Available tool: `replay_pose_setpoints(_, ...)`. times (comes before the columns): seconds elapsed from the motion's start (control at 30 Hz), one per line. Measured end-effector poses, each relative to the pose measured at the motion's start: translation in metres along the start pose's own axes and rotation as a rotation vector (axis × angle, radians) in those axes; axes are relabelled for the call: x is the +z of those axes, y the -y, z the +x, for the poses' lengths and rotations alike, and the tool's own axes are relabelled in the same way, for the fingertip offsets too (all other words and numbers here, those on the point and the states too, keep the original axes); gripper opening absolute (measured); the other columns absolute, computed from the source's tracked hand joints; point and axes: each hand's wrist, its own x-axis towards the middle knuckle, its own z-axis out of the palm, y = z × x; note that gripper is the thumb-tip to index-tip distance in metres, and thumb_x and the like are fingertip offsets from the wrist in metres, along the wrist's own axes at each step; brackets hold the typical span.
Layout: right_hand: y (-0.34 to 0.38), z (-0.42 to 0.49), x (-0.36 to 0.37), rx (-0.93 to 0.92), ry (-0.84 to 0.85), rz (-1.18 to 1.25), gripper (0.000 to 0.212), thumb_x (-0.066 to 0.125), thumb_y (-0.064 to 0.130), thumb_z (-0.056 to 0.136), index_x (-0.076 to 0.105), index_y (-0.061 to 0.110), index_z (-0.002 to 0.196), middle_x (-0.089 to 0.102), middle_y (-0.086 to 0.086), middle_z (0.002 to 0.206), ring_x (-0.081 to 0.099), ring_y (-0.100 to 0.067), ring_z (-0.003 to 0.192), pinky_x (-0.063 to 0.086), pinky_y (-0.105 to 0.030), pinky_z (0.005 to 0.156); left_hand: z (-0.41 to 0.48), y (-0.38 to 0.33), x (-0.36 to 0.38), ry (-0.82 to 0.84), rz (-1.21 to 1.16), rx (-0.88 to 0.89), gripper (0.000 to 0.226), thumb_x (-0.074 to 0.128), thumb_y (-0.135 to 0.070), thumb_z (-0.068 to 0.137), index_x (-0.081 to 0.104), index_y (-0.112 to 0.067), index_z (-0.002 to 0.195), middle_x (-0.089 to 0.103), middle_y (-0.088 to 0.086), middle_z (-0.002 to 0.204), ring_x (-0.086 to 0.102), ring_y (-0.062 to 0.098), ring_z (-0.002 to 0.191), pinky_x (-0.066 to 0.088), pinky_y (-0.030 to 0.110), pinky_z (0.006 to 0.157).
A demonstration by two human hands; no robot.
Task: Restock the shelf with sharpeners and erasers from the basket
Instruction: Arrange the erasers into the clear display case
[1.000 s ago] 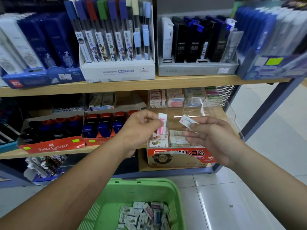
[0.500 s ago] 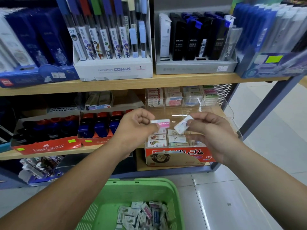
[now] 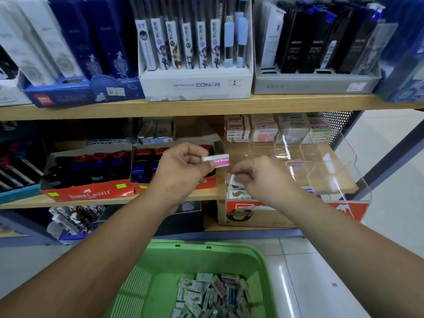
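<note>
While the left hand [image 3: 183, 167] pinches one pink eraser [image 3: 218, 160] — level, pointing at the clear tray [image 3: 344, 173] — the right hand [image 3: 263, 177] pinches one white eraser [image 3: 234, 180] inside it.

Both your arms reached forward; left hand [image 3: 183, 166] pinched an eraser [image 3: 216, 159], right hand [image 3: 263, 177] just beside, fingers [image 3: 242, 169] curled downward.

Green plastic basket [image 3: 160, 271]; clear glossy acrylic bin [image 3: 348, 171].

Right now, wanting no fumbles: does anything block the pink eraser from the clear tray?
The right hand, pinching a white eraser, covers the clear tray's front-left section beside the pink eraser; farther sections look open.
</note>
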Motion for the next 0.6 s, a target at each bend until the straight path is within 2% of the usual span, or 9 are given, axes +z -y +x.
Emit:
replay_pose_setpoints(0.1,-0.012,0.003,0.007,-0.058,0.043,-0.028,0.026,0.070,0.007,0.095,0.082,0.026,0.107,0.064,0.022,0.100,0.066,-0.015,0.104,0.055,-0.037,0.095,0.000,0.003,-0.004,0.026,-0.042,-0.031,0.018,0.080,-0.009,0.087,0.071,-0.016,0.100,0.076,0.002,0.082,0.074,0.014,0.073,0.061,0.027,0.069)
replay_pose_setpoints(0.17,-0.016,0.001,0.003,-0.039,0.046,0.043,0.036,0.066,0.001,0.095,0.077,0.026,0.120,0.066,0.020,0.100,0.067,-0.012,0.102,0.057,-0.033,0.091,-0.001,0.003,-0.005,0.071,-0.084,-0.067,0.017,0.078,-0.006,0.089,0.071,-0.013,0.103,0.077,0.006,0.086,0.076,0.018,0.076,0.062,0.029,0.072)
replay_pose_setpoints(0.23,-0.019,-0.004,-0.005,0.006,-0.013,0.241,0.045,0.063,-0.002,0.095,0.069,0.025,0.132,0.073,0.013,0.101,0.068,-0.006,0.101,0.056,-0.020,0.083,-0.003,0.002,-0.004,0.117,-0.126,-0.092,0.017,0.075,-0.004,0.091,0.071,-0.010,0.106,0.078,0.009,0.088,0.077,0.020,0.079,0.063,0.030,0.072)
replay_pose_setpoints(0.3,-0.021,-0.009,-0.016,0.020,-0.148,0.398,0.038,0.065,-0.001,0.096,0.070,0.022,0.125,0.074,0.008,0.097,0.069,-0.004,0.092,0.055,-0.018,0.077,-0.006,-0.001,0.000,0.152,-0.134,-0.083,0.019,0.074,-0.002,0.091,0.070,-0.010,0.108,0.078,0.008,0.088,0.078,0.021,0.080,0.064,0.031,0.073)
replay_pose_setpoints(0.4,-0.031,-0.021,-0.037,0.051,-0.290,0.493,0.019,0.069,0.004,0.097,0.075,0.019,0.107,0.074,-0.003,0.088,0.063,-0.004,0.070,0.052,-0.017,0.065,-0.014,-0.004,0.012,0.223,-0.088,-0.023,0.021,0.072,-0.001,0.093,0.070,-0.013,0.110,0.077,0.008,0.089,0.077,0.022,0.082,0.063,0.030,0.073)
replay_pose_setpoints(0.47,-0.047,-0.031,-0.054,0.087,-0.360,0.448,0.013,0.072,0.009,0.095,0.078,0.019,0.101,0.077,0.000,0.087,0.067,-0.004,0.071,0.055,-0.019,0.070,-0.020,-0.008,0.026,0.252,-0.045,0.018,0.019,0.072,-0.002,0.093,0.072,-0.015,0.107,0.075,0.010,0.091,0.075,0.017,0.080,0.060,0.023,0.067)
replay_pose_setpoints(0.53,-0.070,-0.044,-0.069,0.142,-0.416,0.344,0.009,0.074,0.016,0.094,0.079,0.023,0.098,0.077,0.009,0.086,0.071,-0.006,0.080,0.058,-0.028,0.080,-0.023,-0.011,0.044,0.247,0.044,0.083,0.015,0.075,-0.007,0.091,0.075,-0.020,0.100,0.073,0.005,0.093,0.071,0.010,0.077,0.054,0.017,0.063)
replay_pose_setpoints(0.6,-0.088,-0.056,-0.079,0.200,-0.425,0.257,0.008,0.074,0.020,0.094,0.077,0.026,0.099,0.075,0.013,0.090,0.069,-0.005,0.086,0.058,-0.033,0.085,-0.021,-0.014,0.065,0.241,0.144,0.184,0.013,0.080,-0.012,0.089,0.077,-0.022,0.096,0.073,-0.001,0.091,0.069,0.009,0.079,0.055,0.017,0.066)
